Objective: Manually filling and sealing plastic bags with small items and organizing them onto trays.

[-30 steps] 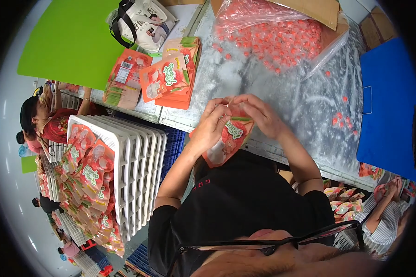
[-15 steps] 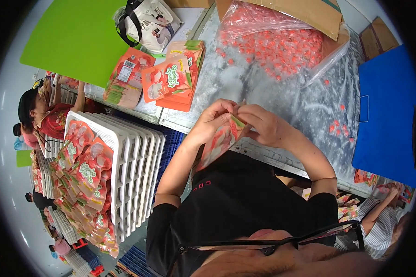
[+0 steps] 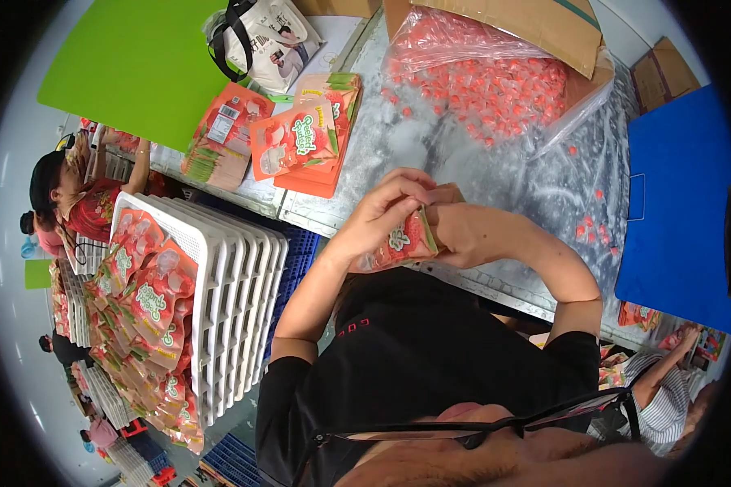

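A coral-and-green snack pouch is held just beyond my black shirt, at the near edge of the metal table. My left hand grips it along the upper left side, fingers bent over the edge. At the pouch's green-edged top is my right hand, knuckles bent; its fingertips are hidden by the pouch, so I cannot see whether they are inside it or behind it. Beyond and to the left lie flat pouches in a loose pile, beside another stack of pouches.
Stacked white crates on the left hold several filled pouches. Small red-wrapped pieces spill from a plastic-lined carton. A blue panel stands at right, a green board at left. Co-workers are nearby.
The pouch has turned from hanging slantwise to lying more level, its front now facing up. My right hand has moved in against its top, and its fingers have gone out of sight.
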The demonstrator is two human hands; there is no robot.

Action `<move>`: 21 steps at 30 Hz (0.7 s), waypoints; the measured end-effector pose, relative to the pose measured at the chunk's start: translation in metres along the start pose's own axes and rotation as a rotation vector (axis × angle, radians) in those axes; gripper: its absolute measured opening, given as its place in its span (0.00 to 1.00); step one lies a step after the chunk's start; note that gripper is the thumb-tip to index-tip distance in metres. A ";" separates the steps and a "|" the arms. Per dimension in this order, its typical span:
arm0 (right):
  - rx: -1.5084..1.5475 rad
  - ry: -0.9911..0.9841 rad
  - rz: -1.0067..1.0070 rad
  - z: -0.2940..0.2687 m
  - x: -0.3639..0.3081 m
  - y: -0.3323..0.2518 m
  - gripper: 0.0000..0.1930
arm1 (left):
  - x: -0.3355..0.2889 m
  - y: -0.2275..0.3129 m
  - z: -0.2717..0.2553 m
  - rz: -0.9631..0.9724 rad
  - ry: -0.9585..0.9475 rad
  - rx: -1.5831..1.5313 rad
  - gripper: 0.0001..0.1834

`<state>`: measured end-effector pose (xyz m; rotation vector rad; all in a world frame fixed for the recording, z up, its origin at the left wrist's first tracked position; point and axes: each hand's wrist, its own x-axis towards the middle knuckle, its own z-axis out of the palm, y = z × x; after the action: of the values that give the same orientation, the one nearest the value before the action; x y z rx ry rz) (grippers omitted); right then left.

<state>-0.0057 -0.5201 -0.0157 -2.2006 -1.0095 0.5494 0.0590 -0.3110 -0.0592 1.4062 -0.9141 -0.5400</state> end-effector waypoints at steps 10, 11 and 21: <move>-0.148 0.168 -0.189 -0.004 0.011 -0.004 0.05 | -0.016 0.006 0.006 -0.148 -0.315 0.055 0.66; -0.036 0.240 -0.159 -0.001 0.013 -0.001 0.06 | -0.016 0.008 0.007 -0.237 -0.279 -0.003 0.61; -0.529 0.977 0.470 0.014 0.028 0.223 0.22 | -0.063 -0.031 -0.001 -0.177 0.224 -0.238 0.47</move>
<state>0.1167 -0.6036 -0.1853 -2.6789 -0.0988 -0.6664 0.0296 -0.2648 -0.1034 1.3055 -0.5307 -0.5902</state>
